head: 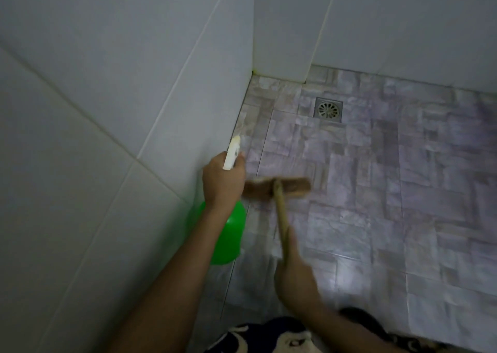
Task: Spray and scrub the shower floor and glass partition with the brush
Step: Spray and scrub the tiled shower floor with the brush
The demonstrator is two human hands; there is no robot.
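Observation:
My left hand (pixel 223 182) grips a spray bottle; its green body (pixel 228 241) hangs below my wrist and its white nozzle (pixel 232 152) points toward the floor corner by the left wall. My right hand (pixel 294 273) holds the wooden handle of a brush. The brown brush head (pixel 278 187) is blurred and lies low over the grey-purple tiled shower floor (pixel 376 191), just right of my left hand. No glass partition is in view.
White tiled walls (pixel 107 110) close the left and far sides and meet in a corner. A square metal drain (pixel 328 109) sits in the floor near the far wall. Dark patterned clothing (pixel 282 336) shows at the bottom edge.

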